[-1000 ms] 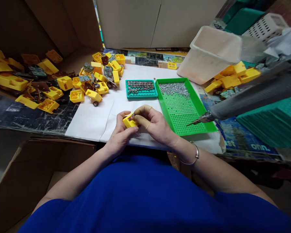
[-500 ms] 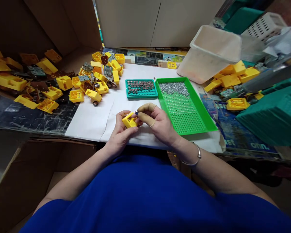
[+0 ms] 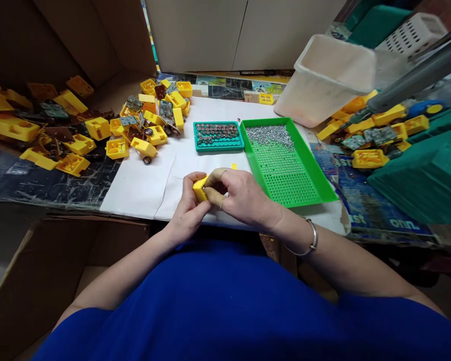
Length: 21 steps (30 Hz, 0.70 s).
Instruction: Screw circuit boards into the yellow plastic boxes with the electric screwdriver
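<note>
My left hand is closed around a small yellow plastic housing, held just above the white paper near the table's front edge. Thumb and forefinger of my right hand, both in tan finger cots, are pinched against the housing's right side. Whatever they grip is hidden by the fingers. Beyond my hands lies a teal tray with rows of small dark round metal parts. A green perforated tray right of it holds many tiny silver pieces at its far end.
Yellow housings with circuit boards and wheels are heaped at left, partly in a cardboard box. A whitish plastic bin stands at back right. Beside it are more yellow housings, a grey rod-like tool and a teal container.
My right fingers have come down onto the housing, covering the small dark piece seen between them before. The housing has turned in my left hand. At right, the grey tool has moved up.
</note>
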Each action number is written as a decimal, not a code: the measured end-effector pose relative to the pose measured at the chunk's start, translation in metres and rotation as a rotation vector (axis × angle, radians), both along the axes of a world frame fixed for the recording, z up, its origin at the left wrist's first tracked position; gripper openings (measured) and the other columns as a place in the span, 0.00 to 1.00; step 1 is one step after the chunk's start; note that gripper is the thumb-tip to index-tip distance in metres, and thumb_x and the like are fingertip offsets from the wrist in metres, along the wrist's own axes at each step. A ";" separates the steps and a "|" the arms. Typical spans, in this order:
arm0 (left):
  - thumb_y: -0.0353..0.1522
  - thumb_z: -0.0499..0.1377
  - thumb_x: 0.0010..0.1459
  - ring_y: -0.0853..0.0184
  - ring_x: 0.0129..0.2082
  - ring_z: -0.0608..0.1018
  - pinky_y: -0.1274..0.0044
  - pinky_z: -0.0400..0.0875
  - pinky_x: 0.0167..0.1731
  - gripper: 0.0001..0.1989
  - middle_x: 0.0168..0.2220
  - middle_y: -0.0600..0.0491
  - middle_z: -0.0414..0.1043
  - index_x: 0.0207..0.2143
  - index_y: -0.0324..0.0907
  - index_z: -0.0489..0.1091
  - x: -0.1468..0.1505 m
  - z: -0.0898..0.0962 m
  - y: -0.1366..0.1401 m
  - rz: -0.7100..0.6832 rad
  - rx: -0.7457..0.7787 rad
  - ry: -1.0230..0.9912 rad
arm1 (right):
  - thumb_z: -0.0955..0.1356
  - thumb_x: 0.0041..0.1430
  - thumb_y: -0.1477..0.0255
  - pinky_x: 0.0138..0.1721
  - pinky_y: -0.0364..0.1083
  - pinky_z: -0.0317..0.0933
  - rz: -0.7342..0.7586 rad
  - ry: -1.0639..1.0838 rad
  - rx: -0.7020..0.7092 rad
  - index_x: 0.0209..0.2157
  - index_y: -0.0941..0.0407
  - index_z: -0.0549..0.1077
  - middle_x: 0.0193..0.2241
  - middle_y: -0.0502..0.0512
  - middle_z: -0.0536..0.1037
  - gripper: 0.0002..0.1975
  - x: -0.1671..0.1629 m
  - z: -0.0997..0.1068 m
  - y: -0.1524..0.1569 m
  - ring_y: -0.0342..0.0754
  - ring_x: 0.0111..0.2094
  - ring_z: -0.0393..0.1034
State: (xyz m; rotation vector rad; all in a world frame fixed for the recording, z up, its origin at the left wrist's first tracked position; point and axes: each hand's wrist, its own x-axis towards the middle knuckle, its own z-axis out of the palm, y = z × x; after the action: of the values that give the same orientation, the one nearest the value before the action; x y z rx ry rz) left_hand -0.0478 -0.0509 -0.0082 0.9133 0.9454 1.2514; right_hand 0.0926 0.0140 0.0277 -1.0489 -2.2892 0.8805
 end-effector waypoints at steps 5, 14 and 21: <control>0.26 0.63 0.52 0.72 0.36 0.71 0.78 0.65 0.39 0.26 0.41 0.58 0.68 0.50 0.49 0.56 -0.002 -0.003 0.002 -0.014 -0.050 -0.119 | 0.66 0.57 0.74 0.35 0.45 0.63 -0.033 0.162 -0.058 0.31 0.56 0.72 0.30 0.53 0.78 0.02 -0.001 -0.012 -0.005 0.44 0.30 0.70; 0.27 0.63 0.52 0.68 0.39 0.71 0.76 0.64 0.42 0.26 0.42 0.56 0.67 0.50 0.48 0.57 -0.003 -0.004 0.003 -0.017 -0.028 -0.062 | 0.68 0.54 0.76 0.34 0.43 0.61 -0.018 0.113 -0.132 0.31 0.57 0.73 0.29 0.51 0.78 0.01 -0.001 -0.006 0.000 0.43 0.30 0.69; 0.31 0.65 0.51 0.67 0.40 0.74 0.74 0.68 0.44 0.21 0.41 0.56 0.71 0.47 0.46 0.63 -0.006 -0.002 0.006 0.013 -0.090 -0.082 | 0.71 0.55 0.73 0.31 0.43 0.60 0.025 0.063 -0.227 0.27 0.57 0.72 0.24 0.48 0.75 0.05 0.006 0.011 0.021 0.41 0.26 0.66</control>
State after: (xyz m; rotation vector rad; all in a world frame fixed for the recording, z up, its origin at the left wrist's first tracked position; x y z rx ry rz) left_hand -0.0535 -0.0452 -0.0102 0.7809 0.9361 1.2380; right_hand 0.0982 0.0350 0.0384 -1.0707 -2.1926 1.1892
